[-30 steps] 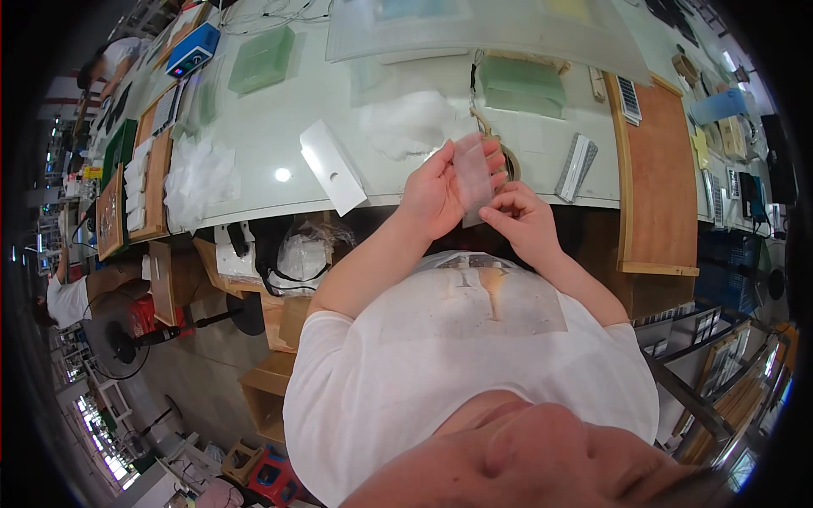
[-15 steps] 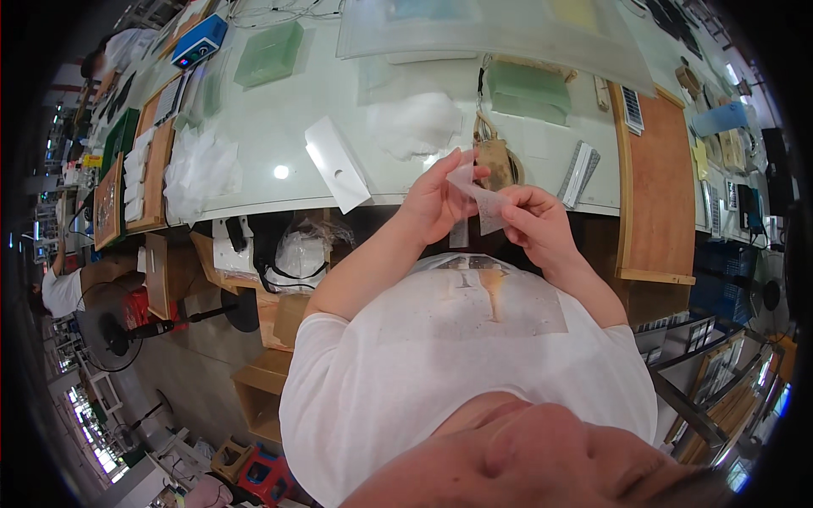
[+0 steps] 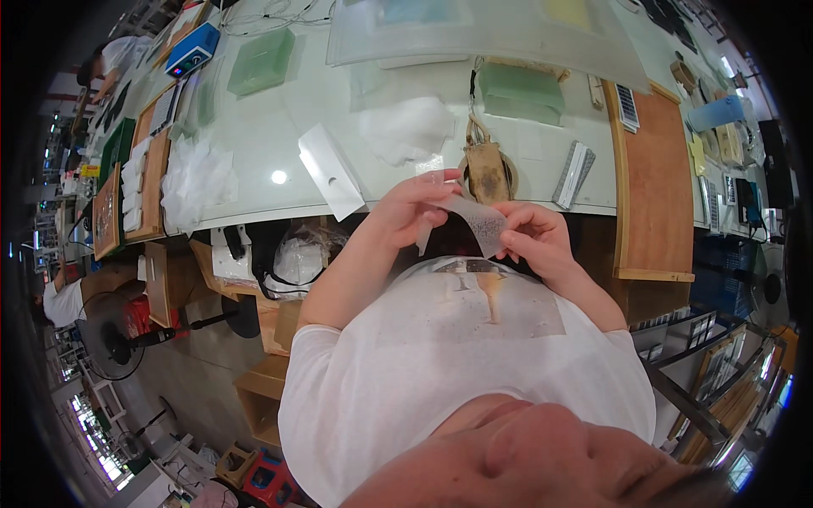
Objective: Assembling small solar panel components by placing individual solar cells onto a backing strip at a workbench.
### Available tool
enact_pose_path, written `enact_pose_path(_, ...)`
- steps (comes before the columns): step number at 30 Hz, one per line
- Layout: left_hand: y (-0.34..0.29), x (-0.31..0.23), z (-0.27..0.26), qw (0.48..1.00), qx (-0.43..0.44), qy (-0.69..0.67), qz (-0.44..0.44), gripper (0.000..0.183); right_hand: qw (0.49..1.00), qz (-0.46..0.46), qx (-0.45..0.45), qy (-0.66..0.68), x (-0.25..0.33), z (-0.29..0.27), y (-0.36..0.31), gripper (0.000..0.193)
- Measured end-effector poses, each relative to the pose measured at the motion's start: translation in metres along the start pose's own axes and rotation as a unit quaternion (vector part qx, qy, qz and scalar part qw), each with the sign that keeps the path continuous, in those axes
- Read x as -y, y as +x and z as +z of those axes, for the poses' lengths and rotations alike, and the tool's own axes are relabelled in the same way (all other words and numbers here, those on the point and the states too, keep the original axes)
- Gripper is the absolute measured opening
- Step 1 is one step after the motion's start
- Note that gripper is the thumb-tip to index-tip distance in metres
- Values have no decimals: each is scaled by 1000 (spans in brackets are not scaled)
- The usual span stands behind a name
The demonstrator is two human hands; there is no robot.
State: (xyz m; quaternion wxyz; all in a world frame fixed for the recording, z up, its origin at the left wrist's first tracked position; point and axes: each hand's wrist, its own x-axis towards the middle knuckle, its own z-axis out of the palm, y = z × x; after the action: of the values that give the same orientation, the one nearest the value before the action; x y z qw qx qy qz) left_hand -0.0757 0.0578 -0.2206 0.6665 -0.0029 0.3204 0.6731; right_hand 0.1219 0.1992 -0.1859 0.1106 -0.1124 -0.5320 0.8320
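Note:
A translucent whitish film strip [image 3: 477, 222], speckled toward its right end, stretches between my two hands just off the table's front edge. My left hand [image 3: 413, 203] is closed on its left part, and a narrow piece hangs below those fingers. At the right end, thumb and fingers of my right hand [image 3: 533, 234] pinch the strip. Just beyond my hands lies a worn brown block-shaped tool [image 3: 486, 169] with a cord, resting over a round dark-rimmed piece. A white folded card box [image 3: 329, 172] lies to the left of my left hand.
On the pale table are thin white sheets [image 3: 406, 129], a green translucent stack [image 3: 522, 91], grey strips [image 3: 576, 175] and crumpled white film [image 3: 196, 176]. A clear panel [image 3: 491, 38] overhangs the far side. A wooden board [image 3: 656, 186] borders the right; a blue box [image 3: 193, 49] stands far left.
My left hand has moved left and turned its fingers inward. The strip, upright and folded before, now spans sideways between both hands, its speckled face showing.

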Motion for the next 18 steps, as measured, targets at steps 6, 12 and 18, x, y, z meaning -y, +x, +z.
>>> enact_pose_path(6,-6,-16,7,993,1,97,60,51,996,61,-58,-23,1,-4,-5,3)
enact_pose_path(12,32,-43,23,853,-147,444,231,43,977,124,-167,-38,-5,-5,3,11)
enact_pose_path(18,76,-47,49,724,-140,623,262,42,962,121,-226,-99,-20,-19,9,20)
